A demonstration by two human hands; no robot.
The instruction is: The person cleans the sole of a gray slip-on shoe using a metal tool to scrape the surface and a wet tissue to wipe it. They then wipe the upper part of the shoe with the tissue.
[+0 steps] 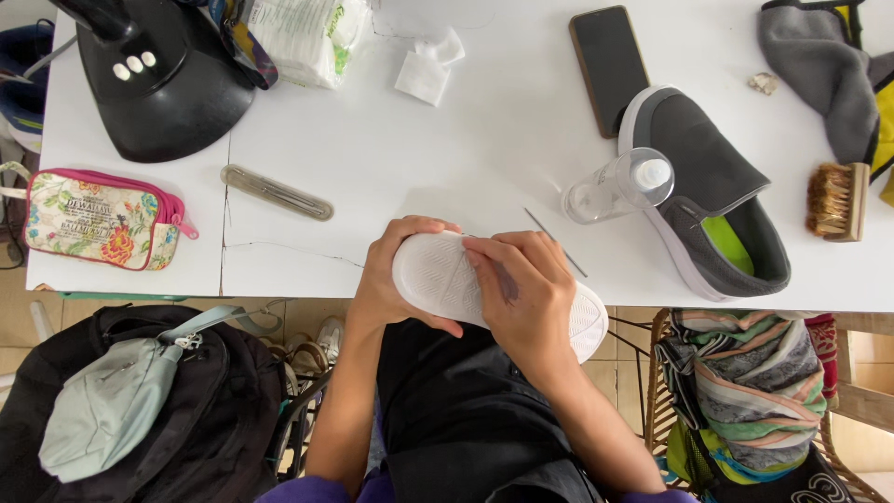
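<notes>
Lap: dark trousers and purple sleeves at the bottom edge, nearest the camera.
Shoe in hand: a shoe [438, 277] held sole up, white ribbed sole facing the camera, at the near edge of the tabletop [447, 149]; its long axis runs left to right, tilting slightly down to the right.
Left hand [386, 284]: fingers curled around the shoe's left end, thumb under it.
Right hand [521, 289]: fingers closed over the middle of the sole, fingertips pressing on it.
Tabletop: white, with a thin needle [554, 240] just beyond the right hand, a clear bottle [615, 186], a grey slip-on shoe [708, 191], a brush [838, 200], a phone [610, 65].
Left side: floral pouch [98, 219], black lamp base [158, 79].
Floor: black backpack [140, 401] left, wicker basket of cloths [754, 391] right.
</notes>
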